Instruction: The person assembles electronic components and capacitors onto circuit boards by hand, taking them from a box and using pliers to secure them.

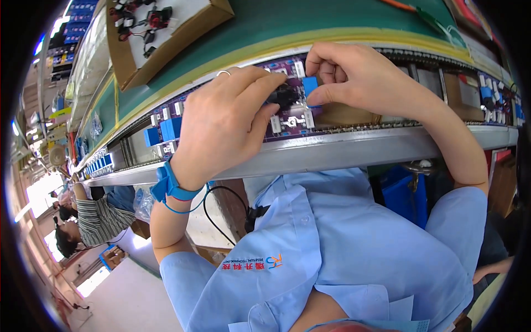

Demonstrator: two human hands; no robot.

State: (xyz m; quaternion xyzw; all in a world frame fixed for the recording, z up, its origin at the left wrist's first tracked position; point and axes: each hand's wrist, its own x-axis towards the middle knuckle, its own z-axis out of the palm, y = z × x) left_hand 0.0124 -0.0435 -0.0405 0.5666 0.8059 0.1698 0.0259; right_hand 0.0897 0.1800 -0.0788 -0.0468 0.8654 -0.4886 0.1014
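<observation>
Pinching a blue block [310,84] over a purple circuit board [285,114]

The right hand [357,77] had thumb and forefinger closed on the block, at upper centre of the frame. Left of it, the left hand [221,116] bent over the board, a narrow gap between thumb and fingers around a black part [285,95]; whether they gripped it, I could not tell. A blue strap [180,191] circled the left wrist. A metal rail [332,145] crossed below the hands. Upper left, a cardboard box [130,72] held wired parts [160,19]; lower left sat a person in stripes [102,221].
</observation>
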